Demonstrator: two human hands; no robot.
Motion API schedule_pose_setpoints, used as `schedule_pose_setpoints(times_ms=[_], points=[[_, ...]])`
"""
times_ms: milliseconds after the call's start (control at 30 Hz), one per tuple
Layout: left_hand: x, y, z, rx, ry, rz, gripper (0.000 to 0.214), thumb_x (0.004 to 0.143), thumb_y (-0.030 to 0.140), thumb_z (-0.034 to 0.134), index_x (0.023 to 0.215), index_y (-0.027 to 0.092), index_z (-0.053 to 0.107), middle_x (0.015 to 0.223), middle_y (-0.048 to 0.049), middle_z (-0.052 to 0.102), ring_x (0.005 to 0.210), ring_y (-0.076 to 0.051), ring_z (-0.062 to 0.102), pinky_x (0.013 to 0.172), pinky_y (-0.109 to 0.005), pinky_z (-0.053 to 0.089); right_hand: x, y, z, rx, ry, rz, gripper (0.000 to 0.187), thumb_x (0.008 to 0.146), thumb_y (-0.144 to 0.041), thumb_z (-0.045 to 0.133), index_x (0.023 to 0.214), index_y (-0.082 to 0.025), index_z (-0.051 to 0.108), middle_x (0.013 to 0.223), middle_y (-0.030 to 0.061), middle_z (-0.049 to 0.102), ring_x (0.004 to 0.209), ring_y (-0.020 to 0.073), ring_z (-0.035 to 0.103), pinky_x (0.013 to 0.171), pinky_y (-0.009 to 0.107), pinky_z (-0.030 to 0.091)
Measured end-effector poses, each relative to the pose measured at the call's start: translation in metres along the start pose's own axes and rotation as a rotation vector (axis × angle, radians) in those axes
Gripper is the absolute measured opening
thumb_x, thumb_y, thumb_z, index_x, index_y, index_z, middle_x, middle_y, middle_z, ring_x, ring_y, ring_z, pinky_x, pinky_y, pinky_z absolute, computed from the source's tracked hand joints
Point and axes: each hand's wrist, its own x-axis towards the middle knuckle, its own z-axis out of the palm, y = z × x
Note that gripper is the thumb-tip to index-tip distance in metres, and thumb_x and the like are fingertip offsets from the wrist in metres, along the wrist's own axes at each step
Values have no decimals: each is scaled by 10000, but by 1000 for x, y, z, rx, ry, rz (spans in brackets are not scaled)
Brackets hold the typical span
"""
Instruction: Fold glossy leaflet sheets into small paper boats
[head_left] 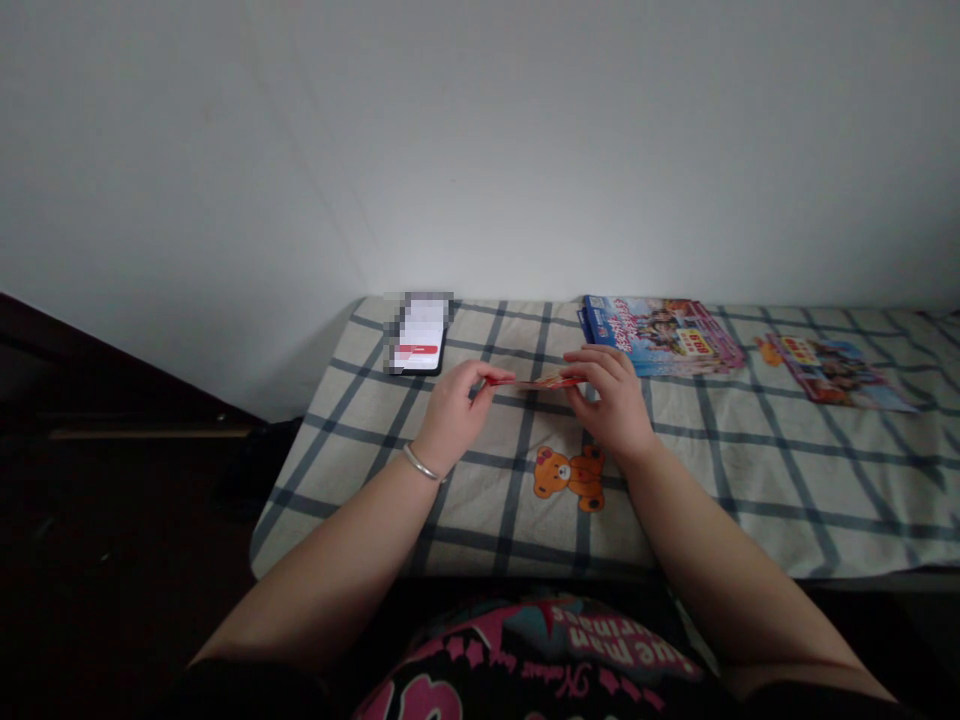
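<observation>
Thin sheet (534,384), red and pale, seen nearly edge-on, roughly level, pinched between left hand (454,408) and right hand (613,408)

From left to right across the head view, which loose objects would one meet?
Black rectangular phone with lit screen, thin held piece with red edges, stack of blue-and-pink printed leaflets, separate multicoloured printed leaflet.

On my shirt (555,665) I read "man"; the flyer pile (656,340) bears print too blurred for me.
</observation>
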Motion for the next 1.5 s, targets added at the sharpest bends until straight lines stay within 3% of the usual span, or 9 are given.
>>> schedule_pose_setpoints(times_ms=[167,400,533,667,833,967,1100,1233,1500], points=[[1,-10,7,-193,51,-136,58,899,228,578,947,196,588,901,-29,729,863,-161,702,763,-277,541,-1,-4,2,180,36,111,68,889,-229,572,949,-240,603,1000,53,716,987,214,652,907,410,508],[2,-18,13,-406,28,-275,121,877,268,589,923,197,503,906,-44,725,880,-179,710,790,-307,561,-5,-5,16,379,-57,444,280,831,-350,625,1059,-234,513,991,47,680,788,184,662,707,346,560],[4,-18,13,-385,24,-296,176,883,258,585,1024,199,497,863,-28,714,805,-163,702,781,-317,569,-5,0,22,443,-77,510,261,843,-346,594,1062,-233,508,924,33,674,729,172,642,643,324,541],[4,-20,15,-396,39,-272,494,876,196,586,1306,227,347,950,-30,686,759,-124,677,757,-288,571,-6,8,22,373,-30,511,282,855,-360,576,1101,-230,524,824,11,655,674,165,595,591,304,491],[2,-21,12,-67,154,-150,495,848,157,605,1308,230,440,1151,-73,547,758,-88,583,640,-214,524,-6,10,17,274,-65,536,457,849,-359,573,1271,-201,492,774,0,647,639,171,595,581,309,478],[2,-17,7,171,6,40,310,860,117,569,1157,200,598,1096,-68,576,958,-171,580,834,-328,540,-4,6,14,183,-163,582,596,835,-323,583,1390,-187,417,760,-1,686,621,181,617,586,313,479],[1,-9,9,303,-209,206,314,865,117,587,1161,209,638,1176,-68,616,1118,-229,548,1018,-440,460,-2,1,13,93,-275,562,574,846,-307,570,1395,-208,435,781,5,714,641,193,639,582,308,460],[-4,-5,13,410,-336,221,373,851,160,631,1218,229,634,1298,-71,595,1201,-259,511,1065,-478,424,-4,0,14,-6,-325,492,513,864,-319,560,1363,-224,493,805,17,718,646,201,642,559,298,433],[-7,-12,15,517,-384,211,384,895,254,604,1278,248,616,1388,-78,548,1295,-293,454,1116,-525,357,-6,8,13,54,-343,434,298,869,-315,557,1136,-246,668,739,3,695,572,154,595,520,267,416]])
